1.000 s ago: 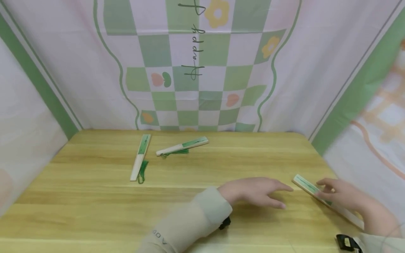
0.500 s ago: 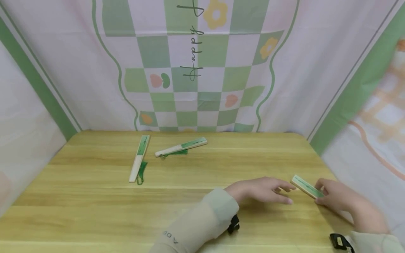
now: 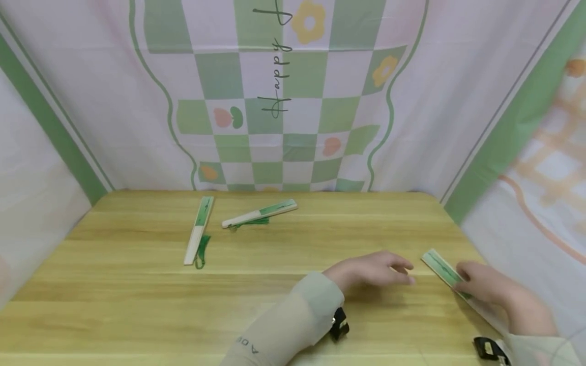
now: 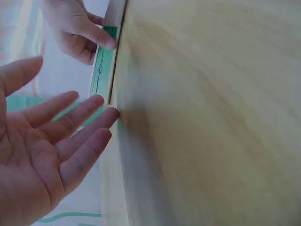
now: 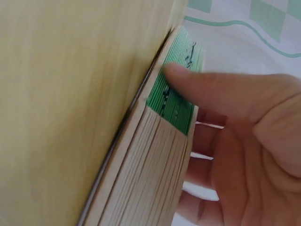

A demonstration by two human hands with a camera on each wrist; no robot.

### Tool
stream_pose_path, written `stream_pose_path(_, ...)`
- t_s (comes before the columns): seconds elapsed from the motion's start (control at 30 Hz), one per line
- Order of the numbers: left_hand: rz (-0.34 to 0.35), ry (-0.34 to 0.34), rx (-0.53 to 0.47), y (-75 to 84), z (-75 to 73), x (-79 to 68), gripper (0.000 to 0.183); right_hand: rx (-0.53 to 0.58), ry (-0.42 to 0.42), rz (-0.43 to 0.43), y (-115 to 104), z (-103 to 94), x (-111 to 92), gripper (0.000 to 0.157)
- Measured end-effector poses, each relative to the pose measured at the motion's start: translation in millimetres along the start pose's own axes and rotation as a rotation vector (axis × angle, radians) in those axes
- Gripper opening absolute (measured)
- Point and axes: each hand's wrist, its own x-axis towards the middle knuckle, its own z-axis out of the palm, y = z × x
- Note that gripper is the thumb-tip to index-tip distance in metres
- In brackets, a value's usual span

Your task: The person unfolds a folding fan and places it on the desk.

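Observation:
A folded hand fan (image 3: 440, 268), green at its far end and with pale ribs, lies slantwise at the table's right side. My right hand (image 3: 494, 288) pinches it around the middle. In the right wrist view the thumb (image 5: 188, 84) presses on the green part of the fan (image 5: 150, 160), while the other fingers lie along its opposite side. My left hand (image 3: 373, 269) hovers over the table to the left of the fan's green end, holding nothing. The left wrist view shows that hand's palm (image 4: 33, 165) with the fingers spread near the fan's tip (image 4: 101, 77).
Two more folded fans with green tassels lie toward the back left: one nearly lengthwise (image 3: 199, 231), the other slanted crosswise (image 3: 259, 213). The wooden table (image 3: 137, 305) ends at a green-and-white checked cloth (image 3: 302, 117) behind, with pale cloth at both sides.
My right hand, earlier over the fan with looser fingers, now grips it. The left hand went slightly right, then drew back left, away from the fan. The two back fans stayed put.

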Motion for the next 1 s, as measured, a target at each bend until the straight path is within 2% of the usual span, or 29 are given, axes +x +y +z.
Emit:
stream_pose_path(0.07,-0.052,0.018,-0.068,1.2,-0.2,0.7,0.044,-0.008,0.025,-0.032,-1.7,-0.5,-0.6,0.030)
stream_pose_path(0.2,-0.192,0.031,-0.303,2.3,0.0,3.2,0.036,-0.010,0.055,-0.078,-10.3,0.8,1.8,0.029)
stream_pose_path(0.3,-0.265,0.042,-0.445,1.0,0.0,4.7,0.034,0.003,0.076,-0.093,-18.0,2.2,4.9,0.030)
stream_pose_path(0.43,-0.274,0.085,-0.543,-2.8,-0.7,5.6,0.033,0.040,0.104,-0.117,-28.6,-0.4,7.2,0.028)
stream_pose_path(0.77,-0.257,0.230,-0.733,-7.6,0.0,6.3,0.023,0.088,0.213,-0.288,-56.4,-10.2,16.0,0.010)
stream_pose_path(0.87,-0.262,0.290,-0.777,-7.8,-1.2,5.7,0.022,0.152,0.204,-0.290,-68.8,-12.6,19.8,0.007)
stream_pose_path(1.0,-0.269,0.361,-0.818,-9.3,-3.3,4.5,0.019,0.248,0.150,-0.244,-85.4,-15.6,26.3,0.006)
